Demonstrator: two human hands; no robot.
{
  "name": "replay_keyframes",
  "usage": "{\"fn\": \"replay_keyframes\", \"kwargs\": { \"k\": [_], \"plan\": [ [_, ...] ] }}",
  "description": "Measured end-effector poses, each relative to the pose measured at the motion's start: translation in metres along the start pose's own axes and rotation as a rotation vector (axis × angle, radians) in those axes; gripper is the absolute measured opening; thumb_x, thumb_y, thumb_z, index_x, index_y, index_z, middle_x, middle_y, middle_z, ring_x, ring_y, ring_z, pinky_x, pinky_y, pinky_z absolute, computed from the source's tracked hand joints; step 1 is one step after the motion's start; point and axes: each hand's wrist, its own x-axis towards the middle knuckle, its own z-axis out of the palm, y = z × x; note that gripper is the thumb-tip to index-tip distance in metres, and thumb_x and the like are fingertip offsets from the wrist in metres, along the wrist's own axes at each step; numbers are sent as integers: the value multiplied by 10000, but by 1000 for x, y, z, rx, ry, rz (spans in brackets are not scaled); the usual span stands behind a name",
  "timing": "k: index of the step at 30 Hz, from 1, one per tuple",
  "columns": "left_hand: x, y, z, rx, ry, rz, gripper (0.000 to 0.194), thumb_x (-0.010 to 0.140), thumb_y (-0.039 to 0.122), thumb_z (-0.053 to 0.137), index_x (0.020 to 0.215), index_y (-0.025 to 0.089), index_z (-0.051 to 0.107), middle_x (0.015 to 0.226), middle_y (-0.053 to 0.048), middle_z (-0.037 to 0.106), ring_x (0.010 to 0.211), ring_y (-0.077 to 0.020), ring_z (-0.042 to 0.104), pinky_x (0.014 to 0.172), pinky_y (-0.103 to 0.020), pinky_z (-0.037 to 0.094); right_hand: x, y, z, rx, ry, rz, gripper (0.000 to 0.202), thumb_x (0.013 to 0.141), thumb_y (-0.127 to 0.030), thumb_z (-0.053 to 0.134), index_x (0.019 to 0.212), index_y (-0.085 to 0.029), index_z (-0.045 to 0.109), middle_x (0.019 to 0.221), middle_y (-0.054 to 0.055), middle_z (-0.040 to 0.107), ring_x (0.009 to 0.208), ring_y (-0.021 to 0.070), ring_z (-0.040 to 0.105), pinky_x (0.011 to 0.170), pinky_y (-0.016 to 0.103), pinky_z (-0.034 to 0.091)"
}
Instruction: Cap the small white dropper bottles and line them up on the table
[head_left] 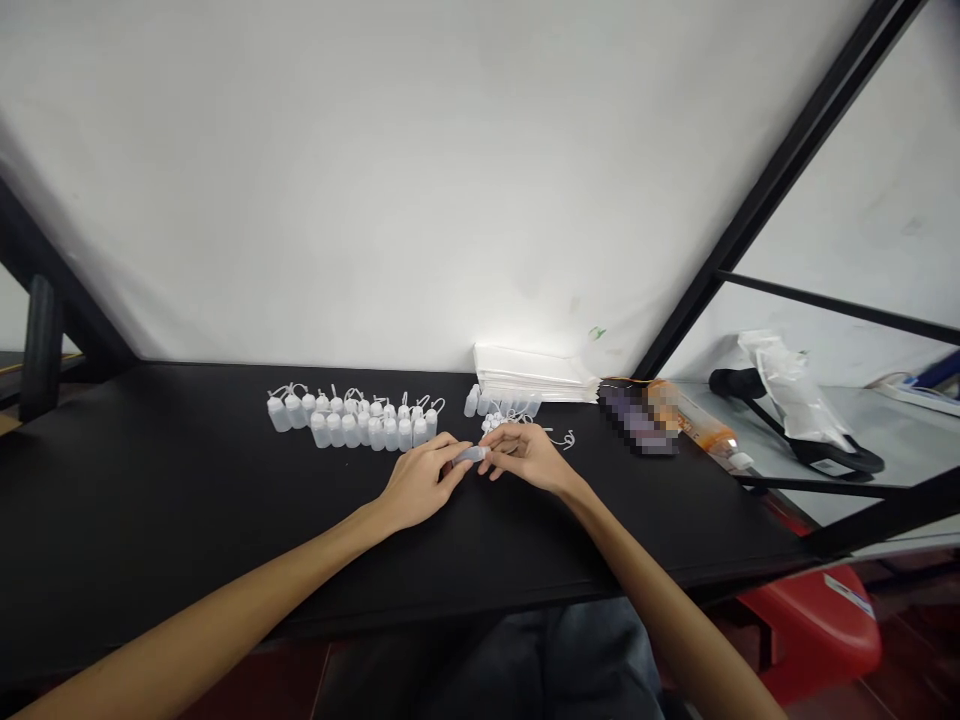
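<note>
A small translucent squeeze bottle [470,455] lies tilted on its side between my hands, just above the black table. My left hand [421,478] is closed around its body, thumb and fingers on either side. At the bottle's neck end, my right hand [531,455] is closed with thumb and fingertips pinched there; whether a cap is between them is hidden. Just behind my right hand lie small white caps [491,424] with thin looped straps. To the left stand rows of several similar bottles [360,428] with white caps. More bottles [514,402] stand behind the loose caps, partly covered.
A stack of white sheets or bags [532,373] lies by the wall. On the right are a blurred dark packet [637,420] and an orange-labelled bottle [701,425]. Beyond the black frame sits a black sandal-like item [832,455]. A red stool [817,630] stands below the table edge.
</note>
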Motion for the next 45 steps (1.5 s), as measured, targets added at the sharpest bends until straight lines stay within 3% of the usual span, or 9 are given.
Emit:
{"fn": "replay_keyframes", "kwargs": {
  "k": [6, 16, 19, 22, 27, 30, 32, 36, 45],
  "plan": [
    [1, -5, 0, -114, -27, 62, 204, 937, 231, 509, 984, 210, 706, 919, -21, 627, 670, -113, 560, 603, -228, 433, 0, 4, 2, -24, -20, 26, 360, 737, -426, 753, 849, -99, 655, 688, 83, 706, 636, 173, 684, 605, 316, 590],
    [-5, -11, 8, 24, 147, 275, 252, 952, 184, 453, 1116, 153, 642, 943, -72, 608, 668, -125, 548, 577, -239, 447, -2, -2, 4, 59, -28, -8, 318, 741, -394, 762, 848, -116, 651, 685, 59, 696, 633, 170, 681, 620, 324, 596],
    [-4, -10, 7, 4, 148, 219, 235, 931, 193, 487, 1091, 164, 658, 965, -70, 620, 666, -123, 559, 572, -233, 451, -2, 0, 3, -4, -46, -5, 336, 767, -397, 735, 930, -112, 663, 692, 58, 686, 634, 175, 684, 570, 295, 584],
    [-2, -8, 5, -88, 80, 73, 222, 899, 238, 544, 1064, 182, 681, 959, -54, 647, 628, -115, 562, 546, -222, 448, -2, 4, 2, -49, -70, 7, 338, 806, -403, 688, 953, -98, 692, 715, 73, 682, 623, 177, 688, 518, 265, 562],
    [4, -5, -4, -265, -65, -95, 342, 925, 397, 512, 1095, 158, 689, 724, -20, 665, 569, -127, 573, 537, -224, 439, -1, 6, 0, -48, -25, -47, 331, 784, -368, 715, 979, -101, 719, 711, 74, 693, 659, 180, 683, 547, 276, 572],
    [5, -6, -7, -323, -124, -90, 339, 938, 408, 489, 980, 167, 723, 639, 0, 629, 534, -113, 552, 527, -212, 419, -1, 3, 1, -49, -5, -54, 343, 768, -376, 725, 976, -103, 721, 727, 77, 700, 651, 178, 677, 553, 287, 575],
    [5, -7, -6, -340, -106, -82, 313, 927, 401, 518, 941, 171, 731, 689, -5, 637, 538, -104, 547, 523, -208, 416, -2, 2, 2, -54, -13, -33, 345, 777, -378, 717, 976, -96, 715, 710, 79, 698, 639, 178, 677, 558, 289, 574],
    [3, -9, -2, -332, -71, -38, 259, 918, 360, 549, 916, 180, 735, 806, -22, 651, 566, -95, 551, 536, -208, 433, -3, 1, 3, -68, -40, -15, 337, 788, -392, 709, 941, -92, 708, 687, 77, 691, 651, 187, 686, 576, 295, 575],
    [1, -4, -3, -209, -28, 53, 214, 928, 273, 540, 981, 173, 722, 792, -25, 625, 607, -106, 531, 569, -215, 424, -3, 3, 2, -31, -39, -8, 359, 752, -411, 749, 913, -93, 704, 645, 67, 685, 614, 185, 680, 573, 297, 559]
  ]
}}
